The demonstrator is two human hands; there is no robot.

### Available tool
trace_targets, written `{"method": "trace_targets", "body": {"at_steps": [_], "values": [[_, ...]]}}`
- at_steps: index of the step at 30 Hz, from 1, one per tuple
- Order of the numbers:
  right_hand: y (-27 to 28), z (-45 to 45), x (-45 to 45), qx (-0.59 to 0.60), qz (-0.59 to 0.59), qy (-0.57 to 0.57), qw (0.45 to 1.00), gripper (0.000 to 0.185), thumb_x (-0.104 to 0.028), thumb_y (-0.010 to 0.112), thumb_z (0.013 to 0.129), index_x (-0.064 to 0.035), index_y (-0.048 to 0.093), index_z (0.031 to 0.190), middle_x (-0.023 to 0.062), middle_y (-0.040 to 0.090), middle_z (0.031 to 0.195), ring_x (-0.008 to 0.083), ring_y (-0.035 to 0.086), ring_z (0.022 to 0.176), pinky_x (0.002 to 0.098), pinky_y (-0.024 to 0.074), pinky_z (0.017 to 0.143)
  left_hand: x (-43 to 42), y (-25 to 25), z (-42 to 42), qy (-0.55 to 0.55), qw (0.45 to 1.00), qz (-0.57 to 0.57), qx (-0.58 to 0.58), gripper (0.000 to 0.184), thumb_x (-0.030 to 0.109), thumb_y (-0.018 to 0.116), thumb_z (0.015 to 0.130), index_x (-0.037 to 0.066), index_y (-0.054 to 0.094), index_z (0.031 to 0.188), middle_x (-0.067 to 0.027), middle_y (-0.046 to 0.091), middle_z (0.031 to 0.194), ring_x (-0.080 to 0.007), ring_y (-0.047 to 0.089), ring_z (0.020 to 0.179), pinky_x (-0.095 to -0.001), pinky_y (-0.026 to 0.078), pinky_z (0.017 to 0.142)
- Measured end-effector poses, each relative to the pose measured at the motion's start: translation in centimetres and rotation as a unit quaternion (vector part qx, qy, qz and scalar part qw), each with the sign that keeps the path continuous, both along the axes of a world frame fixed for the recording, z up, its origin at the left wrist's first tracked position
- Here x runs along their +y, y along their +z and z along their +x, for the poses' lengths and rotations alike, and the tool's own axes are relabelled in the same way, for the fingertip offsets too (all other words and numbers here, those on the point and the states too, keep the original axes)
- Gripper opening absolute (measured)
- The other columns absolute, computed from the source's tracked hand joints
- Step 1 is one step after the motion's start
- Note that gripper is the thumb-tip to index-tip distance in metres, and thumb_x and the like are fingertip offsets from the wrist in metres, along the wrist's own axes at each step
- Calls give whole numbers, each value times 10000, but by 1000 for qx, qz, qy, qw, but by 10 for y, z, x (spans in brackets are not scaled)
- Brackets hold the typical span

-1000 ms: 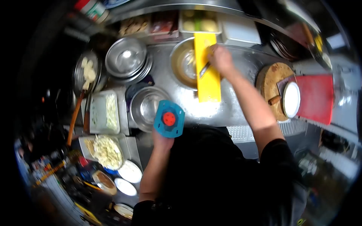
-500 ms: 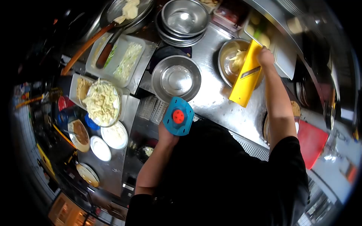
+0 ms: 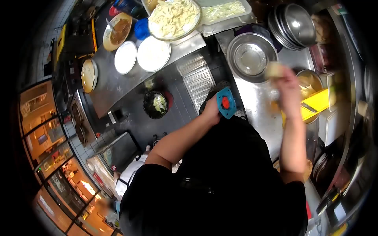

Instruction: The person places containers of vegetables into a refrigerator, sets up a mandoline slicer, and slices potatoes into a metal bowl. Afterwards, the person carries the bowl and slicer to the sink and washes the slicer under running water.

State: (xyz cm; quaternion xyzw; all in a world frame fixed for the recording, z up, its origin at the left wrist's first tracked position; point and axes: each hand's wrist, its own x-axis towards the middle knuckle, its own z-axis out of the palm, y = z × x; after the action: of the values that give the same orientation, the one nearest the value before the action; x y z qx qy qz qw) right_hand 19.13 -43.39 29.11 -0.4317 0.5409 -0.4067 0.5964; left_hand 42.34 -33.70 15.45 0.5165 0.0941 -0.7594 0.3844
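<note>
My left hand (image 3: 211, 110) is wrapped round a blue mandoline hand guard (image 3: 231, 105) with an orange-red centre, held close in front of my body. My right hand (image 3: 290, 88), smeared by motion, grips a pale yellow chunk that looks like a peeled potato (image 3: 274, 70) near the rim of a steel bowl (image 3: 233, 59). Below and right of that hand, a yellow mandoline slicer (image 3: 319, 101) lies across a second steel bowl (image 3: 321, 81). Pale cut strips (image 3: 307, 87) show inside this second bowl.
Stacked steel bowls (image 3: 300, 25) stand at the back. On the left counter are a heaped bowl of pale strips (image 3: 173, 17), white plates (image 3: 153, 55) and a brown sauce bowl (image 3: 106, 35). A dark bin (image 3: 148, 112) sits on the floor; a person in white (image 3: 130, 173) is behind.
My right hand has let go of the yellow slicer, now resting on the bowl, and has taken the potato-like chunk. The view has turned; my left hand still holds the blue guard.
</note>
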Motion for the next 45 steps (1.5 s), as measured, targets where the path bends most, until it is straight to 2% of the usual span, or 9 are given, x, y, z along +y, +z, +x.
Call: {"method": "trace_targets", "body": {"at_steps": [2,5,10,15,22,27,35,41,45], "values": [[-12,86,24,-76,-1,248,966,426,-173,642,953,-25,553,1343,71,666,1138,119,637,1027,298,506,937,16,-27,-9,-14,999,-8,-47,307,302,490,1041,74,622,1196,-68,670,1144,-204,646,1042,-365,536,940],[-32,155,71,145,-191,370,898,980,-509,757,836,56,328,1511,306,320,1556,418,311,1464,461,266,1202,22,-16,-10,-24,999,-32,-24,304,290,495,1035,71,615,1208,-81,660,1174,-208,636,1070,-365,527,957],[-22,108,55,210,-228,310,899,793,-383,742,867,-35,409,1497,229,395,1537,374,395,1422,430,349,1167,-5,43,-3,-65,995,-49,56,303,270,504,1026,65,602,1226,-101,644,1225,-215,621,1116,-364,513,985],[-25,-69,46,315,-198,-43,927,133,-33,736,855,2,711,981,140,680,1156,249,684,1018,336,560,880,24,-3,-9,-67,995,-63,47,262,262,499,1015,70,625,1141,-73,665,1086,-226,649,1002,-386,550,891],[-41,-253,28,488,-24,-265,831,264,-175,675,952,23,701,1125,188,743,984,240,717,876,319,540,810,4,-25,-12,-90,989,-81,84,272,264,475,1025,78,627,1153,-64,673,1075,-213,654,989,-383,555,872],[-82,-352,-41,546,-12,-216,809,408,-187,715,903,10,639,1252,200,731,1065,262,715,944,332,537,839,-12,-26,-16,-98,985,-110,89,273,264,476,1021,67,620,1144,-67,667,1061,-203,654,973,-360,556,856],[-155,-413,-139,648,115,175,732,695,-463,721,799,-29,588,1324,244,661,1219,376,642,1139,411,518,983,-44,22,-50,-58,998,-6,-31,220,255,501,1022,86,607,1114,-59,650,1025,-214,644,940,-366,553,838],[-190,-423,-157,635,200,127,736,450,-398,707,801,-31,735,1061,246,683,1150,328,667,1116,389,527,916,-45,19,-47,-80,997,-12,-17,261,264,499,1022,73,608,1163,-72,657,1070,-228,649,980,-375,556,872],[-170,-413,-147,597,162,86,781,566,-273,755,779,-51,639,1286,222,654,1275,318,635,1163,375,502,974,-43,7,-34,-70,997,-22,-15,268,268,502,1017,72,611,1165,-70,658,1092,-232,649,998,-378,557,874]]}}
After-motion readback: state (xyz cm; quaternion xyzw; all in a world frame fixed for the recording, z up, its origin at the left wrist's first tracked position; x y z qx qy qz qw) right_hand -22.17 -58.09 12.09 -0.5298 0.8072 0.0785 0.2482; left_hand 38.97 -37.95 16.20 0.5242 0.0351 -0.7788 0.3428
